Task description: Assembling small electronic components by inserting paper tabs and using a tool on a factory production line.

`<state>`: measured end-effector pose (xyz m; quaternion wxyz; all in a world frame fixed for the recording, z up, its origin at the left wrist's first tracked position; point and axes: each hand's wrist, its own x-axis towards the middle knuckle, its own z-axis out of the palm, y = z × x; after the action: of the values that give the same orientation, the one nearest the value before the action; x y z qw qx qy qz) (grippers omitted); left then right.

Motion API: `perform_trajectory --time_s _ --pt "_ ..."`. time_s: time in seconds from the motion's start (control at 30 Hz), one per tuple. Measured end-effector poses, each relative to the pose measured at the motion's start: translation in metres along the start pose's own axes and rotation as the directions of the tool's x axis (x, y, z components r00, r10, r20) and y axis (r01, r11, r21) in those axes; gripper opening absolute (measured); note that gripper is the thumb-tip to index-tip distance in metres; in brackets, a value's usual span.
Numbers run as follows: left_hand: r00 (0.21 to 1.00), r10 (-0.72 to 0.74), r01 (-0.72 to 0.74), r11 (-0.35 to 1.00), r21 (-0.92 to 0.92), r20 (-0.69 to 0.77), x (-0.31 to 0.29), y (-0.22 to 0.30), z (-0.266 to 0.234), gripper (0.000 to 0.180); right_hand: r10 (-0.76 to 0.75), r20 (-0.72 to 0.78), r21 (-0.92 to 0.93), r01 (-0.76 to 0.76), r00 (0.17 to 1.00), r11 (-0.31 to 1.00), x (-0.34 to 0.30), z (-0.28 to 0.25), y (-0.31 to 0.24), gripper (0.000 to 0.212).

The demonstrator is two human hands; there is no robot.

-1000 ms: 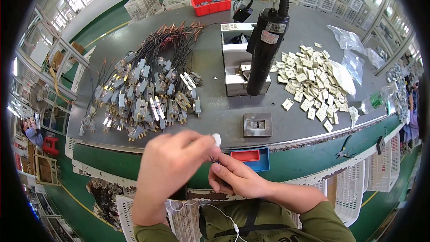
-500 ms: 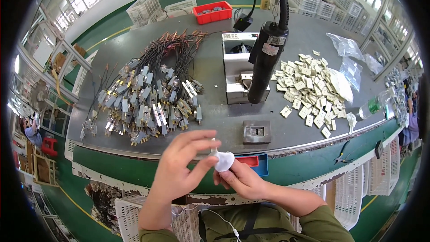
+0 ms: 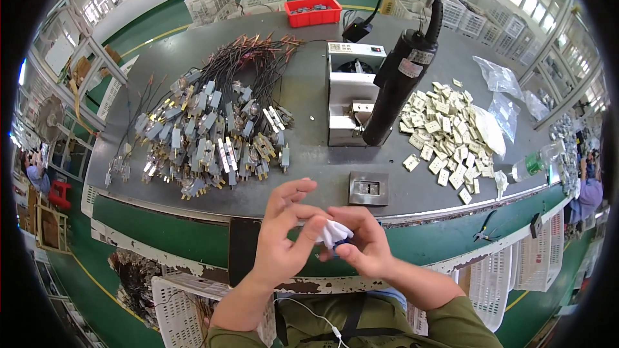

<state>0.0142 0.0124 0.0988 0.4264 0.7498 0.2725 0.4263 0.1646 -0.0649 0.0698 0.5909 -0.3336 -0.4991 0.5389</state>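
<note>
Two hands meet by the worktop's (image 3: 309,158) near edge. The right grip (image 3: 371,243) holds one soft, crumpled white cloth (image 3: 333,231), with one dark blue bit (image 3: 342,243) at its thumb. The left grip (image 3: 284,238) has its thumb at the cloth's other side; I cannot tell if it pinches. So the cloth is between the hands. Just past them sits one square metal block (image 3: 382,194). Behind it are one boxy machine (image 3: 342,87) and one long, round black tool (image 3: 401,87). Right of these lie flat cream plates (image 3: 443,130), too many to count. Far left, gray parts (image 3: 206,129) with thin black wires (image 3: 265,67) make a messy heap, also too many. Farthest back is one red tub (image 3: 314,18).
</note>
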Motion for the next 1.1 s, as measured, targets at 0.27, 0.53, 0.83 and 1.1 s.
perform_trajectory --time_s 0.27,0.53,0.83,1.1 --pt "0.988 0.054 -0.056 0.998 -0.006 -0.148 -0.027 -0.001 0.031 0.039 0.038 -0.352 0.113 0.002 0.935 0.994 0.000 0.013 0.006 0.026" --pt "0.974 0.179 -0.227 0.760 0.609 0.140 -0.032 0.014 0.022 0.045 0.216 -0.359 0.185 -0.157 0.908 0.970 0.003 0.006 -0.003 0.024" --pt "0.983 0.133 -0.166 0.943 0.289 0.129 -0.033 0.006 0.021 0.040 0.156 -0.341 0.130 -0.118 0.927 0.984 0.000 0.000 -0.001 0.019" --pt "0.990 0.122 -0.142 0.833 0.535 0.072 -0.005 -0.011 -0.010 0.031 0.178 -0.389 0.120 -0.142 0.904 0.983 0.001 -0.009 -0.005 0.010"
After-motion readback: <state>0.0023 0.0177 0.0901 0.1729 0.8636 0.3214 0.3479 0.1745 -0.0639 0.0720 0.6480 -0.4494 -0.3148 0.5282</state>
